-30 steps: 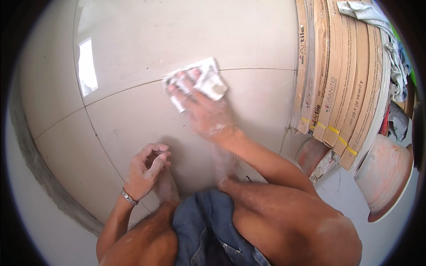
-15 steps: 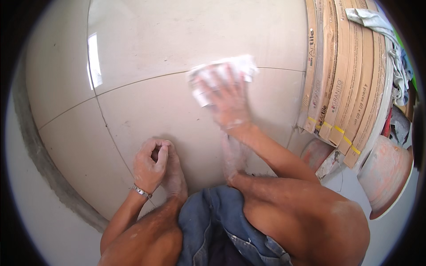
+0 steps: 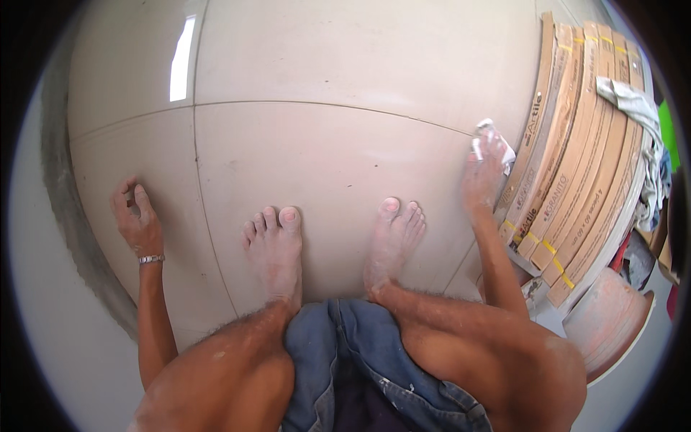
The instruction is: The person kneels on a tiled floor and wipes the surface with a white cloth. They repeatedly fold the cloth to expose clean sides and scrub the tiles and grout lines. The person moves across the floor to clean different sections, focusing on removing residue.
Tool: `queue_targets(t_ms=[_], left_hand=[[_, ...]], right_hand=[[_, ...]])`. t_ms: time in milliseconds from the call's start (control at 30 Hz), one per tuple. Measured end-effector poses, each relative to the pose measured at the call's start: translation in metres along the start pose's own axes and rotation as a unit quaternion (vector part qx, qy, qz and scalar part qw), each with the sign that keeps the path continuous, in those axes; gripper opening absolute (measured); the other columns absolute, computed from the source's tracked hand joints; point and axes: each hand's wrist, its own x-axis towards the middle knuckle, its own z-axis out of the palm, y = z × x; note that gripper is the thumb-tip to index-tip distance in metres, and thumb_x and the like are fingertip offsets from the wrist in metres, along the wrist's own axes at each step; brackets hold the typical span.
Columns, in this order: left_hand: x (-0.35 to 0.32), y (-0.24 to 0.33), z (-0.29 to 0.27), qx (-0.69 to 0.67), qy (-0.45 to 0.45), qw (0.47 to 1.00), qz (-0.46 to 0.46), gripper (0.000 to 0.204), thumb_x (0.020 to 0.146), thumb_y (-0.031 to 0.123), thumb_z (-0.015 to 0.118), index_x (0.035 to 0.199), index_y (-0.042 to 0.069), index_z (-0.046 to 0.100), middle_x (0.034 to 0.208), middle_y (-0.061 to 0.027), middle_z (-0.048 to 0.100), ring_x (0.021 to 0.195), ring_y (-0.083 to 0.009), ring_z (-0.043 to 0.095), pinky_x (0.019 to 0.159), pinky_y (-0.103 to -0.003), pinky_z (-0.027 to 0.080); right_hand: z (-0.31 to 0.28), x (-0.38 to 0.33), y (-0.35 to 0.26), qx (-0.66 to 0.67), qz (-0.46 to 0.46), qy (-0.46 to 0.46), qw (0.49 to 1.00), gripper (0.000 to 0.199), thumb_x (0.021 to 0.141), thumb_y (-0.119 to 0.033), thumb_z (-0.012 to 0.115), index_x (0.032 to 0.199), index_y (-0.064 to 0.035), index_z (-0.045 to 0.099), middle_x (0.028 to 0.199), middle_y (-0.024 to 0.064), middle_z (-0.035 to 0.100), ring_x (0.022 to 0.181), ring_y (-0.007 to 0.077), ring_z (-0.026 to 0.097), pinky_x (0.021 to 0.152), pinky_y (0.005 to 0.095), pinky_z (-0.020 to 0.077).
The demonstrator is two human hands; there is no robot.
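Pressed against the beige tile floor, my right hand holds a crumpled white cloth beside the stacked tile boxes, over the right end of a cross joint. Its fingers are closed on the cloth, which is partly hidden under them. Off to the left, my left hand hovers over or rests on the floor; I cannot tell which. The thumb and forefinger are loosely curled, with a gap between them and nothing held. A metal band circles that wrist. Both bare feet are planted between the hands.
Cardboard tile boxes stand in a row along the right, with a pale rag draped over them. A dusty, reddish-stained round container lies at the lower right. A grey cement strip borders the tiles at left.
My right hand has swept the cloth rightward to the boxes. My left hand has moved left and forward, away from the left foot, and its fingers have loosened. The view has shifted slightly.
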Motion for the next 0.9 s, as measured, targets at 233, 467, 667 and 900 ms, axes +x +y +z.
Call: queue_targets(t_ms=[233, 467, 667, 900], left_hand=[[-0.032, -0.066, 0.051, 0.056, 0.249, 0.948, 0.189, 0.054, 0.105, 0.027, 0.051, 0.148, -0.006, 0.05, 0.154, -0.0265, 0.046, 0.147, -0.0419, 0.037, 0.12, -0.055, 0.03], [-0.042, -0.053, 0.053, 0.177, 0.246, 0.937, 0.171, 0.058, 0.107, 0.029, 0.047, 0.151, -0.008, 0.046, 0.158, -0.0273, 0.042, 0.149, -0.0459, 0.033, 0.121, -0.058, 0.027], [-0.031, -0.037, 0.049, 0.13, 0.306, 0.93, 0.16, 0.048, 0.108, 0.025, 0.041, 0.147, -0.001, 0.051, 0.151, -0.0219, 0.051, 0.144, -0.0368, 0.044, 0.118, -0.049, 0.034], [-0.035, -0.057, 0.055, 0.106, 0.307, 0.935, 0.145, 0.052, 0.106, 0.029, 0.044, 0.156, 0.013, 0.046, 0.163, -0.0099, 0.043, 0.153, -0.0339, 0.034, 0.125, -0.053, 0.023]], right_hand=[[-0.032, 0.069, -0.189, 0.068, -0.434, -0.091, 0.894, 0.074, 0.093, -0.028, 0.069, 0.161, -0.0256, 0.039, 0.169, 0.0027, 0.033, 0.157, 0.0375, 0.024, 0.123, 0.0692, 0.0163], [-0.047, 0.131, -0.171, 0.044, -0.606, -0.204, 0.768, 0.078, 0.084, -0.016, 0.071, 0.157, -0.0167, 0.044, 0.168, 0.0024, 0.036, 0.157, 0.034, 0.026, 0.125, 0.0642, 0.0208], [-0.053, 0.143, -0.033, -0.058, -0.624, -0.273, 0.73, 0.065, 0.088, -0.018, 0.065, 0.151, -0.007, 0.052, 0.166, 0.0093, 0.038, 0.158, 0.0425, 0.02, 0.122, 0.0688, 0.0179], [-0.039, 0.14, -0.209, -0.015, -0.652, -0.212, 0.727, 0.079, 0.085, -0.023, 0.072, 0.158, -0.0155, 0.044, 0.166, 0.0037, 0.038, 0.156, 0.0362, 0.026, 0.12, 0.0704, 0.0232]])
